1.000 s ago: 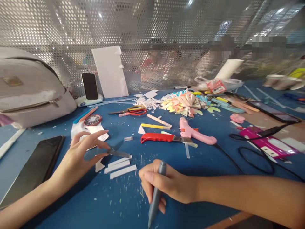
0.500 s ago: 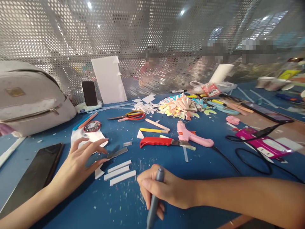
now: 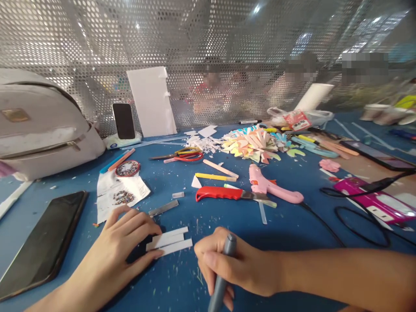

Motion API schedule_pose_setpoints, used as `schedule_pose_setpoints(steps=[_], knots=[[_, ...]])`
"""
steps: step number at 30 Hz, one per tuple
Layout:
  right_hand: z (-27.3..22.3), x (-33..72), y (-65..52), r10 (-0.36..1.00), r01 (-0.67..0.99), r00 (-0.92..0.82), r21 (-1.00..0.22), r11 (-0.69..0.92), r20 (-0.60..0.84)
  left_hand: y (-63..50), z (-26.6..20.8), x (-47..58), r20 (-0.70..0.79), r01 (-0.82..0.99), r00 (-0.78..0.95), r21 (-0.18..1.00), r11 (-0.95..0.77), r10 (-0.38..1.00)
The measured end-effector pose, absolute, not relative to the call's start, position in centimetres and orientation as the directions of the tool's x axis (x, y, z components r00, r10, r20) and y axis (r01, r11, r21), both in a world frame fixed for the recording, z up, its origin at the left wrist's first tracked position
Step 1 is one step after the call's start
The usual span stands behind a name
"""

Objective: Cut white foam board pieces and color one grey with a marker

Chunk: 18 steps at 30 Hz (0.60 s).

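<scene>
My left hand [image 3: 125, 245] rests low on the blue table, its thumb and fingertips closed about the left ends of a few narrow white paper strips [image 3: 175, 247]. Those strips lie close side by side. Behind them is a thin grey metal blade [image 3: 164, 208]. In my right hand [image 3: 232, 262] is a thick grey pen [image 3: 219, 286], tilted downward; its tip is past the bottom edge of view. A red-handled knife [image 3: 219, 193] lies beyond, touching or close to a pink glue gun [image 3: 274, 188].
A phone [image 3: 45, 238] lies at left, near a grey backpack [image 3: 42, 130]. White paper with small beads [image 3: 123, 197], scissors [image 3: 182, 154] and a pile of coloured paper pieces [image 3: 250, 143] are further back. At right sits a magenta power strip [image 3: 373, 199] with black cable.
My left hand has moved right and nearer, from beside the metal blade onto the white strips, which now lie closer together. My right hand still grips the grey pen. The view has shifted slightly.
</scene>
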State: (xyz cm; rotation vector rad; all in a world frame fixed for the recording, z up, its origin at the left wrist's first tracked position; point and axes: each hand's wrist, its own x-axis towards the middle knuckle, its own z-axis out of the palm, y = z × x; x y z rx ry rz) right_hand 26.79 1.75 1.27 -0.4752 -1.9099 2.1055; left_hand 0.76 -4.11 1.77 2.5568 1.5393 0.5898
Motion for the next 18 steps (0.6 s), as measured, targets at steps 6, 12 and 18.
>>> schedule_pose_setpoints(steps=[6,12,18], knots=[[1.52,26.87,1.76,0.412,0.020,-0.909,-0.995,-0.099,-0.059,-4.71,2.21,1.62,0.250,0.818,0.425,0.304,-0.487,0.870],[1.76,27.04,1.93,0.508,-0.062,-0.861,-0.996,-0.065,0.021,-4.77,2.12,1.65,0.233,0.708,0.532,0.404,-0.578,0.814],[1.67,26.99,1.97,0.510,-0.065,-0.860,-0.995,-0.080,0.015,-5.08,1.68,1.69,0.200,0.545,0.700,0.471,-0.694,0.685]])
